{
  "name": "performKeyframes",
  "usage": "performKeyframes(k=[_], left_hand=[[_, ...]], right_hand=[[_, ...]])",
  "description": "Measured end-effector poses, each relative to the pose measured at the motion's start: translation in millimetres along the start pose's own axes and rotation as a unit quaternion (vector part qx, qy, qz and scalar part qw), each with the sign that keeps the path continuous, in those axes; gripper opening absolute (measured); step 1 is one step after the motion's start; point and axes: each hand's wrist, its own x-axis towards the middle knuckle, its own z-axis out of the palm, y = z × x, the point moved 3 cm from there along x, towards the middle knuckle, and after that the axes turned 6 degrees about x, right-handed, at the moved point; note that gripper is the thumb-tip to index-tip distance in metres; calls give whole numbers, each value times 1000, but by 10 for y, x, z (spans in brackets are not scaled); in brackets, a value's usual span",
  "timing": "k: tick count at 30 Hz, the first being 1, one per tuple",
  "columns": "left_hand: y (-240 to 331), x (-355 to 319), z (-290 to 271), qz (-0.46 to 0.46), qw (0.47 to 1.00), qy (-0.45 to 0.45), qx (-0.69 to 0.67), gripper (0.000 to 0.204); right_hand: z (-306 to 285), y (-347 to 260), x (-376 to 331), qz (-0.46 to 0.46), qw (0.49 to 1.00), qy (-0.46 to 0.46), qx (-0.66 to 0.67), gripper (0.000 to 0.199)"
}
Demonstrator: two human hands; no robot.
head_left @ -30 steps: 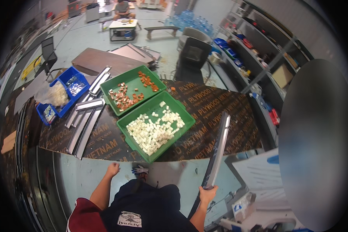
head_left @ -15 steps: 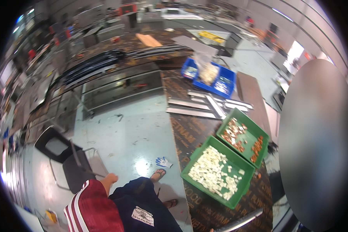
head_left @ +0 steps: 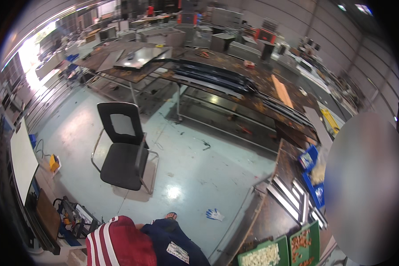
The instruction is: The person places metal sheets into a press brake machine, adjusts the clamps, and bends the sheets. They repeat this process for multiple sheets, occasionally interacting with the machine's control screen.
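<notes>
My left arm, in a red sleeve (head_left: 119,244) with white stripes, hangs at the lower edge against dark blue clothing (head_left: 177,237). Only a sliver of skin (head_left: 139,226) shows past the sleeve; the fingers are hidden. My right hand is outside the picture. At the lower right, a green tray (head_left: 282,248) of small white pieces stands beside another green tray (head_left: 315,248) with copper-coloured pieces. Metal bars (head_left: 286,201) lie farther up that dark table (head_left: 264,217), near blue bins (head_left: 309,157). A blue-and-white glove (head_left: 214,215) lies on the floor.
A black chair (head_left: 124,164) with a metal frame stands on the pale floor, left of centre. Past it, long worktables (head_left: 235,62) carry dark profiles (head_left: 213,75) and a shiny sheet (head_left: 139,57). An open tool bag (head_left: 77,219) sits at lower left, near a white panel (head_left: 23,159).
My view has swung left and up. The chair now sits nearer the middle, while the trays and table have shifted to the lower right. My left hand, visible before, is now mostly hidden.
</notes>
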Motion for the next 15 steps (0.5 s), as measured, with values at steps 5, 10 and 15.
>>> performKeyframes(k=[5, 10, 15], left_hand=[[557, 221, -2060, 76, 992, 101, -10, 54], [1048, -344, -3922, 136, 859, 417, -262, 35], [1132, -283, -4204, 127, 847, 374, -357, 41]], right_hand=[[1304, -2280, -623, -130, 928, -326, 124, 56], [2079, -4639, -2615, -269, 733, -592, 201, 41], [2682, -5493, -3676, -315, 564, -737, 200, 41]])
